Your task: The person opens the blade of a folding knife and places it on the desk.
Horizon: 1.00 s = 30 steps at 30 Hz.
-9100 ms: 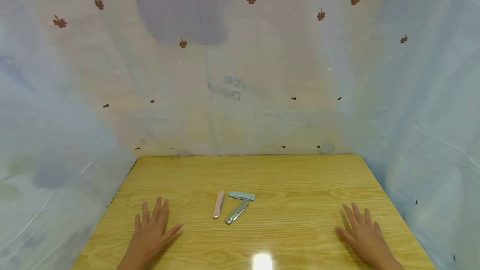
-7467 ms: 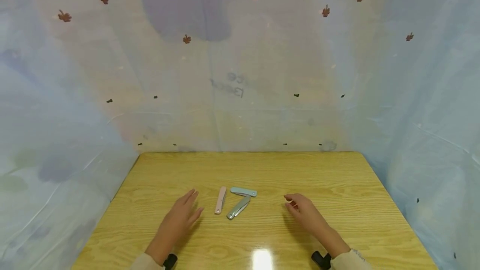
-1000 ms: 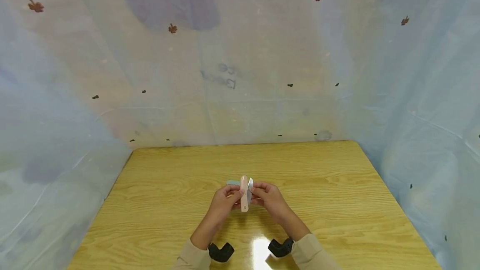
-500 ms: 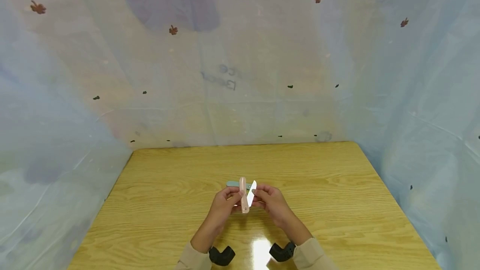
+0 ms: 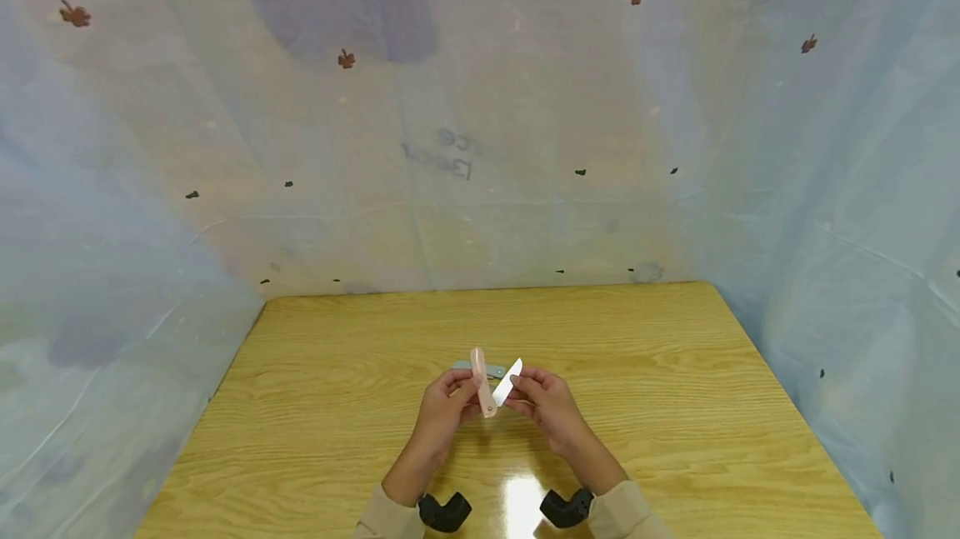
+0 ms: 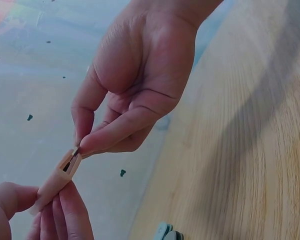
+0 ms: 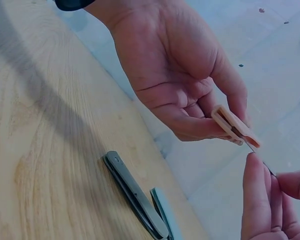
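A pink-handled folding knife (image 5: 477,368) is raised above the table, its blade partly unfolded from the handle in a V. My left hand (image 5: 441,410) pinches the handle between thumb and fingers. On the other side, the shiny blade (image 5: 508,382) is pinched by my right hand (image 5: 557,410). In the right wrist view the handle's slot (image 7: 230,125) faces the camera, and right fingertips (image 7: 255,165) grip the thin blade. Below lie a grey-green folding knife (image 7: 135,192) and a light blue folding knife (image 7: 166,214). The hands hide the grey-green one in the head view.
The wood-grain table (image 5: 337,356) reaches back to a pale printed sheet (image 5: 480,189) hung around it on the far side and both flanks. Black wrist mounts (image 5: 445,511) sit under both forearms. Glare (image 5: 522,506) shines on the near tabletop.
The blade has swung further out from the pink handle, and the handle now leans left. My right fingers have shifted slightly right with the blade. Earlier, all three knives lay on the table.
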Available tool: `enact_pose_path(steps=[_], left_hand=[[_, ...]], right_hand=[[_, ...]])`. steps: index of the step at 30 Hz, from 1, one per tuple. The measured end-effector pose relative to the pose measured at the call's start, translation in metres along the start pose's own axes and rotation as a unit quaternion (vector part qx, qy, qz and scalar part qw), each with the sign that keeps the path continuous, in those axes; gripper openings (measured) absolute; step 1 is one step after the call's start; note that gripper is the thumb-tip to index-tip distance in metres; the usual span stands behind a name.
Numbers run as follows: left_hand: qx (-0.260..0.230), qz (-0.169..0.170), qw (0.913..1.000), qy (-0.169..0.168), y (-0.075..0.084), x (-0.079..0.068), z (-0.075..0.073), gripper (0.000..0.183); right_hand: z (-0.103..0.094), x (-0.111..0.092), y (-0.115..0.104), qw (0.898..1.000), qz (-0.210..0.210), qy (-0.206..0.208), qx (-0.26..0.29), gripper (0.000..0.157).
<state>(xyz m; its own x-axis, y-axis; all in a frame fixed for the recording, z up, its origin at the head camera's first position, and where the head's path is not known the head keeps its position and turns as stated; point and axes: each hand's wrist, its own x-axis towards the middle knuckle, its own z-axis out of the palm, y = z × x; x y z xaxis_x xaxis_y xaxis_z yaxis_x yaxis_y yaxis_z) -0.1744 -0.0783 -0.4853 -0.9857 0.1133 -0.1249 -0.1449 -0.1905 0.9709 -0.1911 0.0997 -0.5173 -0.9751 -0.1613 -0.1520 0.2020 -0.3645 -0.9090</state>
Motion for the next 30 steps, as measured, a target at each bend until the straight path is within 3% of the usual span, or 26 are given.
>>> enact_pose_path(steps=[10,20,30], left_hand=[[-0.058,0.007,0.998,0.026,-0.026,0.015,-0.005,0.032],[-0.108,0.001,0.9934,0.038,-0.029,0.016,-0.005,0.029],[-0.152,0.014,0.9869,0.05,-0.031,0.015,-0.002,0.026]], right_hand=[[0.001,-0.002,0.002,0.999,-0.018,0.035,0.036,0.015],[0.003,-0.003,0.005,0.994,-0.038,0.069,0.072,0.008],[0.004,-0.005,0.005,0.99,-0.054,0.077,0.105,0.004]])
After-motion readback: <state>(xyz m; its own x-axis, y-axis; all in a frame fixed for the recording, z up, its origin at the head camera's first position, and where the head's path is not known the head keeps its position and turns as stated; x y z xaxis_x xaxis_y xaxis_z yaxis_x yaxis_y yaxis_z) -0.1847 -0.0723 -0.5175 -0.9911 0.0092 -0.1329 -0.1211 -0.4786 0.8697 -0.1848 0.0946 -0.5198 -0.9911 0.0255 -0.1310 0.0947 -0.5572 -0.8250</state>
